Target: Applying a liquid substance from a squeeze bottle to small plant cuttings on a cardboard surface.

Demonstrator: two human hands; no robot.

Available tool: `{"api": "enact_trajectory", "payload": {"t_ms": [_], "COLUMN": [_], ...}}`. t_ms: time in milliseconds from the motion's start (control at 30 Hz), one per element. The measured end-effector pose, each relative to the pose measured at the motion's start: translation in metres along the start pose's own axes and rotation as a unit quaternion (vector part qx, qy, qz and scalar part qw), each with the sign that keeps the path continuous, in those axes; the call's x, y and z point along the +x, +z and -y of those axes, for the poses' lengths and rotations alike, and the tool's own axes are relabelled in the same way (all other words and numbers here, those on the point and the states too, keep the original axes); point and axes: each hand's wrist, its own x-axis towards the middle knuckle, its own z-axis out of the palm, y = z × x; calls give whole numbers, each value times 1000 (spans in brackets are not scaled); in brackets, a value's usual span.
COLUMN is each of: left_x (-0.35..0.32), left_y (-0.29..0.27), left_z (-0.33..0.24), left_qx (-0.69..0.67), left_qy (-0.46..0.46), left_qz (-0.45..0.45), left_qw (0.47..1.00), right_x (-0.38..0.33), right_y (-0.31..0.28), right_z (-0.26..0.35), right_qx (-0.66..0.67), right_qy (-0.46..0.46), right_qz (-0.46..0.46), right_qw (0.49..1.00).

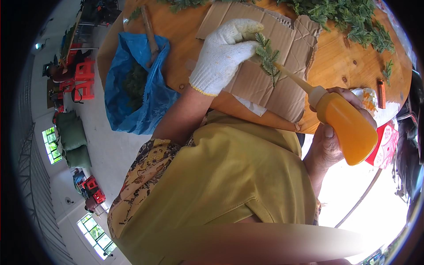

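My left hand, in a white knitted glove, pinches a small green fir sprig between thumb and fingers. The sprig hangs over a flat piece of brown cardboard. My bare right hand is wrapped round a squeeze bottle filled with orange-yellow liquid. Its long thin nozzle points up and left, and the tip meets or nearly meets the sprig's needles. Whether any liquid is coming out I cannot tell.
A blue plastic bag with greenery inside sits at the table's left, a wooden-handled tool across it. Fir branches pile at the far right of the wooden table. An orange box-like item lies at the right edge. Red stools stand beyond.
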Motion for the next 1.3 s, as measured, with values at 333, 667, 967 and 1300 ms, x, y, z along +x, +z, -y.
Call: {"api": "enact_trajectory", "payload": {"t_ms": [333,667,967,1300], "left_x": [1,1,3,-20], "left_y": [-8,-10,-14,-68], "left_z": [0,-3,-3,-66], "left_qx": [-58,-68,-67,34], "left_qy": [6,16,14,105], "left_qz": [-7,-24,-23,-135], "left_qw": [998,997,997,985], "right_x": [-2,-3,-2,-15], "right_y": [-1,0,-2,-21], "right_z": [-1,-4,-7,-19], "right_qx": [-4,-19,-27,128], "right_qy": [13,-1,-17,120], "right_qz": [17,25,40,-76], "right_qw": [1000,1000,999,981]}}
